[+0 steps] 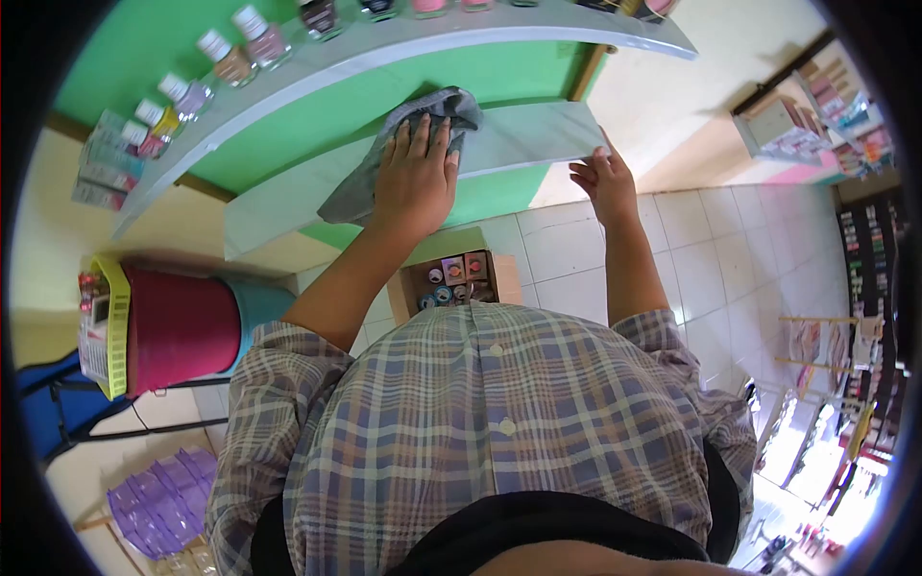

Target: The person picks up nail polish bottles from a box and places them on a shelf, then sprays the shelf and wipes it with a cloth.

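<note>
A grey cloth (352, 195) lies bunched on the lower marble-patterned shelf (538, 132). My left hand (418, 182) holds it pressed down on the board, fingers stretched forward over the fabric. Part of the cloth stands up past my fingertips, and another part hangs over the front edge. At the shelf's right end, my right hand (607, 180) grips the front corner with bent fingers. The fingertips under the board are partly hidden.
Nail polish bottles (261, 40) line the upper shelf (384, 56). Below stands an open cardboard box (504, 278) of bottles. To the left are a dark red bin (182, 331), a yellow basket (117, 326) and a purple rack (168, 499). Display racks (864, 384) stand right.
</note>
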`<action>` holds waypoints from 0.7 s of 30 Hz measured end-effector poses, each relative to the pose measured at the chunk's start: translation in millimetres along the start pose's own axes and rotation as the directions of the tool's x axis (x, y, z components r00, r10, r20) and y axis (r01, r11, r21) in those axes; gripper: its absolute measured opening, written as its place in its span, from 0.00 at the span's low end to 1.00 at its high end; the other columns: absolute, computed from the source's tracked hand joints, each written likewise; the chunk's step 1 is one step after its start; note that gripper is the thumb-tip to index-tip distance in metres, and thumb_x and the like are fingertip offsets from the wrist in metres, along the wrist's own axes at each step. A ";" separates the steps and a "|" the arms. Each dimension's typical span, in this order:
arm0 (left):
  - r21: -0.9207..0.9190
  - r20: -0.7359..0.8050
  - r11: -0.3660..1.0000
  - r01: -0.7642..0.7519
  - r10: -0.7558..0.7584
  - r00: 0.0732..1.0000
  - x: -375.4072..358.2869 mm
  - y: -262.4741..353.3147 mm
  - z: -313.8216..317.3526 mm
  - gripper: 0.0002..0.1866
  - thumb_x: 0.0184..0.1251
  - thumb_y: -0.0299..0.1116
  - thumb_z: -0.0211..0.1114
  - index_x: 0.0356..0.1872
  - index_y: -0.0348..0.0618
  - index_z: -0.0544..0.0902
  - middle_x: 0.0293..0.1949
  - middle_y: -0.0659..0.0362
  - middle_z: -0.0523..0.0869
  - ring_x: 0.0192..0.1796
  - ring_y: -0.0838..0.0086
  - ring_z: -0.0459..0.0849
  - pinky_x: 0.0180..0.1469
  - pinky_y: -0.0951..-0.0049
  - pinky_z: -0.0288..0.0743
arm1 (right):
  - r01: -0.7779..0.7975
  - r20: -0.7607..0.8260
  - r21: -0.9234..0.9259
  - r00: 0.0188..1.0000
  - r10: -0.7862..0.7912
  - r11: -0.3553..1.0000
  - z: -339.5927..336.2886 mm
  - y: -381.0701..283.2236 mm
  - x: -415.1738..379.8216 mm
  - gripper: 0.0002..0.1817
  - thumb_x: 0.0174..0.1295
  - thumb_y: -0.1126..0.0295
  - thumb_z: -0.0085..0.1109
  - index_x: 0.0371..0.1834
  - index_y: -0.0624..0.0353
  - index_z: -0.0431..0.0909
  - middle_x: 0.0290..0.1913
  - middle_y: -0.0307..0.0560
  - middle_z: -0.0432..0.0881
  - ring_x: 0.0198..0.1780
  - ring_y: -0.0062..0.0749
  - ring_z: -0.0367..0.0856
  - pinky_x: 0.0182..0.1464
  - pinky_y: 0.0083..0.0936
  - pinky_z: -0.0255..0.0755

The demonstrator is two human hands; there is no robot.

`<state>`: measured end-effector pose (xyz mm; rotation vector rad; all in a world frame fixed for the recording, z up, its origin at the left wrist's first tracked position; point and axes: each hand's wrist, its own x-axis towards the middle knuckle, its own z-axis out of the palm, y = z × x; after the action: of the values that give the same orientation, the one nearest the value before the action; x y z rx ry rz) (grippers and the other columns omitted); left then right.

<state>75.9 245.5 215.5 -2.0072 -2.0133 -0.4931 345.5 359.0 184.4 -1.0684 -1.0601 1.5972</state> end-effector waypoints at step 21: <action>-0.254 -0.071 0.788 -0.561 0.563 0.823 84.4 89.9 62.3 0.24 0.74 0.37 0.53 0.69 0.47 0.68 0.69 0.46 0.70 0.71 0.48 0.67 0.71 0.53 0.62 | 0.203 -0.077 -0.673 0.937 -0.340 0.712 -7.6 30.5 9.1 0.08 0.62 0.71 0.65 0.38 0.65 0.85 0.33 0.45 0.88 0.36 0.21 0.83 0.42 0.22 0.76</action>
<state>167.9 347.2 198.7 -2.6249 -1.2809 -0.6328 344.2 362.4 151.9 -1.4086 -1.6186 0.8472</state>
